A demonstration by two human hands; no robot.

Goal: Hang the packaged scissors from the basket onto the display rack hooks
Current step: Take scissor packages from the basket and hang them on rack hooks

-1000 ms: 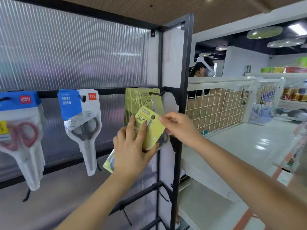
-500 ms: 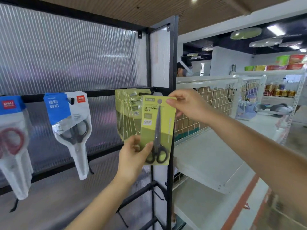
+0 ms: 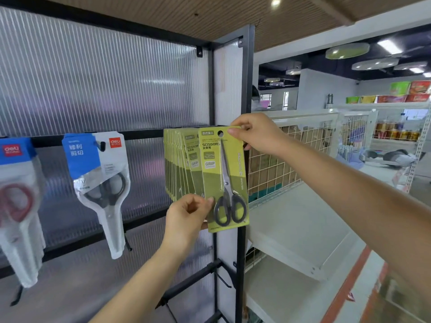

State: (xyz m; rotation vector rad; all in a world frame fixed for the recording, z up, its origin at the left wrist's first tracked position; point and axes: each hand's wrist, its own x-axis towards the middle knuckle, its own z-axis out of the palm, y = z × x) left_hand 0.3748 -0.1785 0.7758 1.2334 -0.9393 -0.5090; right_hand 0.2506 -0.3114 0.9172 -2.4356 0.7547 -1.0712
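At rack's right edge: green scissors pack (image 3: 224,180) pinched at top corner by right hand (image 3: 257,134), lower edge by left hand (image 3: 186,213).

The green scissors pack (image 3: 224,180) hides its hook; small print unreadable.

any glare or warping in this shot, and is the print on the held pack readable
Head view: pale glare streaks run across the ribbed panel; wide-angle bending bows the black rack post; ceiling lights blow out at upper right. The green scissors pack, pinched by the right hand and left hand, is sharp: "SCISSORS" and "GRIP" read clearly.
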